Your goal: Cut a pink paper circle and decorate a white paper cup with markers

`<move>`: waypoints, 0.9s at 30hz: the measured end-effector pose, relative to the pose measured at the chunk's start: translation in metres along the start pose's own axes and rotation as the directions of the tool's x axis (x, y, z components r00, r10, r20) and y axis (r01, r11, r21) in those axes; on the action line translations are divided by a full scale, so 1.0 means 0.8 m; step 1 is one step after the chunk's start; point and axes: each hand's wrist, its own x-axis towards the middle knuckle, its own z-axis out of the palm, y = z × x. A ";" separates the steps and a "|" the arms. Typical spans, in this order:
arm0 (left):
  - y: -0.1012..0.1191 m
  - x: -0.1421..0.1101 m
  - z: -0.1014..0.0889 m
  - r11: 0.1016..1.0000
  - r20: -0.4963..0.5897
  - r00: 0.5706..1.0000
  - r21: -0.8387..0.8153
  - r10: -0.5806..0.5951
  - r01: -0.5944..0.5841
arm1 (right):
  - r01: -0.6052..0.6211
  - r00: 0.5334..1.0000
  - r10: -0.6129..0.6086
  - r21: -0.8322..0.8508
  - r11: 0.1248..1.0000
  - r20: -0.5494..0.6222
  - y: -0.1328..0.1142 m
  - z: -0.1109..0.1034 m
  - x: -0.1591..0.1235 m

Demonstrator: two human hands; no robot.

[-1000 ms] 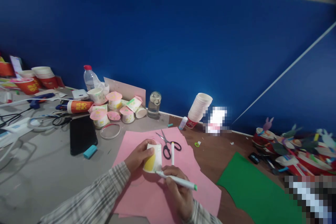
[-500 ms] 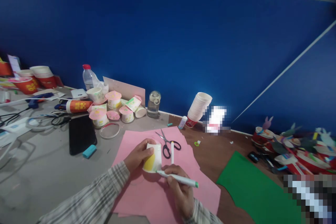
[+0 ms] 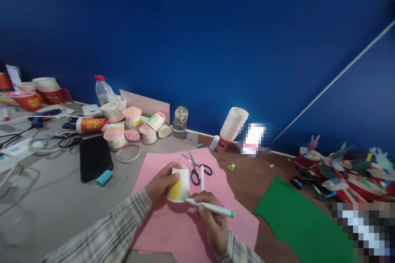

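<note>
Since the earlier frame, the green-ended marker (image 3: 212,208) has been tilted slightly, its rear end raised; the paper cup (image 3: 182,187) has been kept nearly in place. The cup, white with a yellow patch, is being held above pink paper (image 3: 175,234), gripped between left hand (image 3: 161,181) thumb and fingers. The marker is being pinched in the right hand (image 3: 213,224), its tip being held at the cup's lower edge.

Close quarters beyond: open scissors (image 3: 195,165) and a white pen (image 3: 202,177) are being carried by the same paper, the pen's near end just beside the right fingers. Farther out, a glue stick (image 3: 214,143) and a leaning cup stack (image 3: 233,127) are being supported by the surface (image 3: 61,201). To the left, decorated cups (image 3: 148,134) are being kept clustered near a black phone (image 3: 95,159); to the right, brown area is being partly covered by a green sheet (image 3: 302,222).
</note>
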 end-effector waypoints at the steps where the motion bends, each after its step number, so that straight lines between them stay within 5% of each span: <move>1: 0.000 0.000 0.000 1.000 0.002 1.000 -0.001 -0.002 0.002 | 0.021 1.000 -0.021 -0.015 1.000 0.005 -0.002 0.001 0.000; 4: 0.001 0.001 -0.001 1.000 0.008 1.000 -0.002 -0.006 0.006 | 0.039 0.999 -0.039 -0.042 0.998 0.016 0.001 -0.001 0.000; 11: -0.001 0.000 -0.004 0.999 0.032 0.999 -0.020 -0.029 0.029 | -0.139 0.988 0.147 0.130 0.982 -0.053 0.021 -0.009 0.001; 20: 0.000 -0.001 -0.005 0.999 0.064 0.998 -0.031 -0.008 0.010 | -0.086 0.996 0.087 0.083 0.993 -0.011 0.000 0.002 0.000; 27: 0.000 -0.001 -0.005 0.999 0.100 0.994 -0.032 -0.037 0.041 | -0.195 0.975 0.211 0.177 0.965 -0.075 0.022 -0.011 0.004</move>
